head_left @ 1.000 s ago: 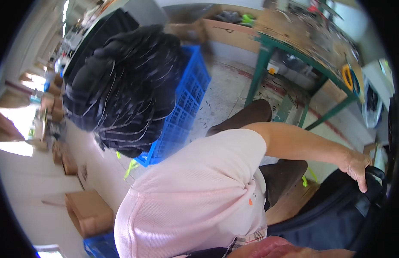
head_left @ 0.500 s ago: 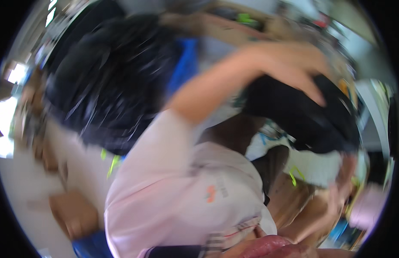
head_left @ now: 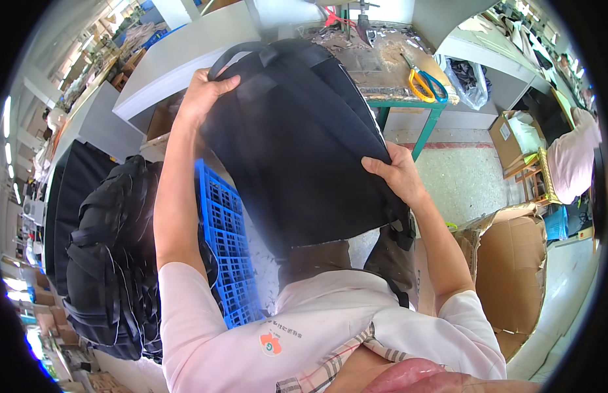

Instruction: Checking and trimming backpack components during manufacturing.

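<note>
A black fabric backpack panel [head_left: 284, 150] with a handle loop, straps and pale raw edges is stretched in front of me, above my lap. My left hand [head_left: 209, 97] grips its upper left corner next to the handle loop, thumb lying on top. Around the right edge, lower down, is my right hand [head_left: 397, 175], its thumb on the fabric and its other fingers hidden behind. Beyond the panel stands a worn workbench [head_left: 376, 65] with green metal legs. Scissors [head_left: 422, 84] with yellow and blue handles lie on the bench's front edge.
A bulky pile of black strapped bag pieces [head_left: 107, 262] is at my left, beside a blue plastic crate [head_left: 226, 242]. An open cardboard box [head_left: 510, 272] stands at my right. Farther right is a person's pink sleeve [head_left: 572, 164]. A clear plastic bag [head_left: 471, 85] hangs by the bench.
The black panel has come from my right side to the front. My left arm no longer reaches across my body. My right hand now grips the panel's right edge; the view has turned toward the bench.
</note>
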A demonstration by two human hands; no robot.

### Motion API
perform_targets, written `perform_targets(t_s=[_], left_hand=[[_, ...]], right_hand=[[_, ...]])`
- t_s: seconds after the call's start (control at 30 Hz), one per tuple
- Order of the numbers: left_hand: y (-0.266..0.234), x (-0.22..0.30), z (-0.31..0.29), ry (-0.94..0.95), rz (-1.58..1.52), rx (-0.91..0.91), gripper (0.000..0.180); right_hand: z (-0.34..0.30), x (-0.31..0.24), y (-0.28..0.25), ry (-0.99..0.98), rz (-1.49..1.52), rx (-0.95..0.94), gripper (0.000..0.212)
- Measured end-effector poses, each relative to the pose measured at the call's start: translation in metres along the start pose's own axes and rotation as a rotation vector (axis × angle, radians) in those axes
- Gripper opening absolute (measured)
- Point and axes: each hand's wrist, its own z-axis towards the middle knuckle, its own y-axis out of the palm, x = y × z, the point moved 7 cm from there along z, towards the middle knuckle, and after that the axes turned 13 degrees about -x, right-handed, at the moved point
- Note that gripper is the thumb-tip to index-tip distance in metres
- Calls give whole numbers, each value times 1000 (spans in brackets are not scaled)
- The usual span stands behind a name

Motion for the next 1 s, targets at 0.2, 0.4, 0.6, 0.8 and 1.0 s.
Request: perform_targets(t_s=[0.2,0.4,0.6,0.8,1.0], left_hand=[[12,-6,67,-14,67,-30,33],[32,0,106,-102,134,-72,40],[46,4,121,-99,162,-114,42],[52,11,131,-102,245,-135,48],[41,-7,131,-12,316,-136,49]], right_hand=[[16,7,-14,48,155,125,19],[26,19,-28,76,247,168,19],[31,19,-31,76,327,180,19],[34,29,-36,71,314,210,18],[18,35,-21,101,238,228,23]])
